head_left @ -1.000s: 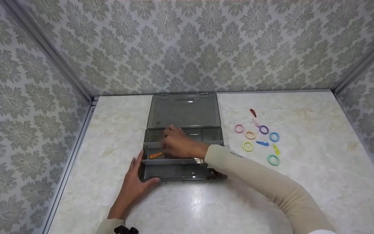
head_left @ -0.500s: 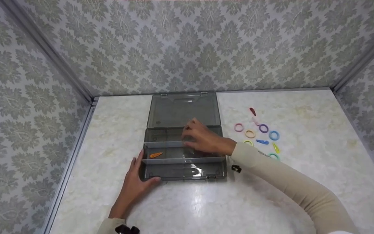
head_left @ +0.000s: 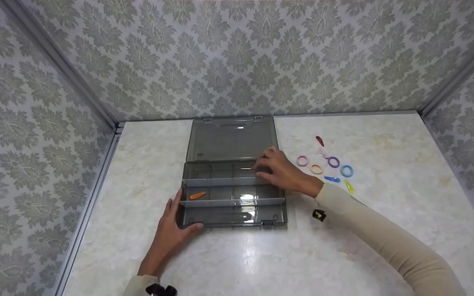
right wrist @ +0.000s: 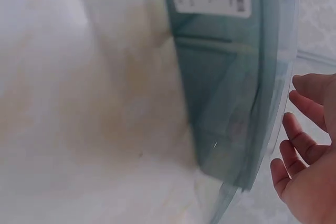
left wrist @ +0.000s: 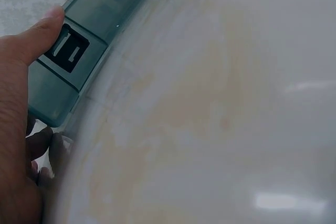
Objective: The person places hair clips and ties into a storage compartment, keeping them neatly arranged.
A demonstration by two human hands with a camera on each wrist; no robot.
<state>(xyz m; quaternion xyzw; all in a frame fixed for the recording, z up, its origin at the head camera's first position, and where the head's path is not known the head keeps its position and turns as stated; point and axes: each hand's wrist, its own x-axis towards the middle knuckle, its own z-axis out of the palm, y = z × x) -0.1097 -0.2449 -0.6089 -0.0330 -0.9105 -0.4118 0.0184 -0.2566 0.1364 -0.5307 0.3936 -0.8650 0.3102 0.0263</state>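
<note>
An open smoky-grey plastic storage box (head_left: 216, 216) lies on the table, its lid (head_left: 233, 142) folded back behind it. Two dividers split it into three long rows. One orange snap hair clip (head_left: 198, 196) rests at the left end of the middle row. My left hand (head_left: 170, 230) grips the box's front left corner, the thumb (left wrist: 44, 32) against the front wall. Over the box's right end hovers my right hand (head_left: 284, 170). In the right wrist view its loosely bent fingers (right wrist: 299, 135) hold nothing.
Right of the box lie hair ties and snap clips: a pink tie (head_left: 297, 161), an orange tie (head_left: 317, 174), a purple tie (head_left: 333, 167), a blue tie (head_left: 341, 171), a red clip (head_left: 319, 141), a blue clip (head_left: 332, 179) and a yellow clip (head_left: 349, 186). My right arm hides others.
My right hand has left the spot beside the orange clip and moved rightward across the box to its right end. The left hand and the box have stayed put.
</note>
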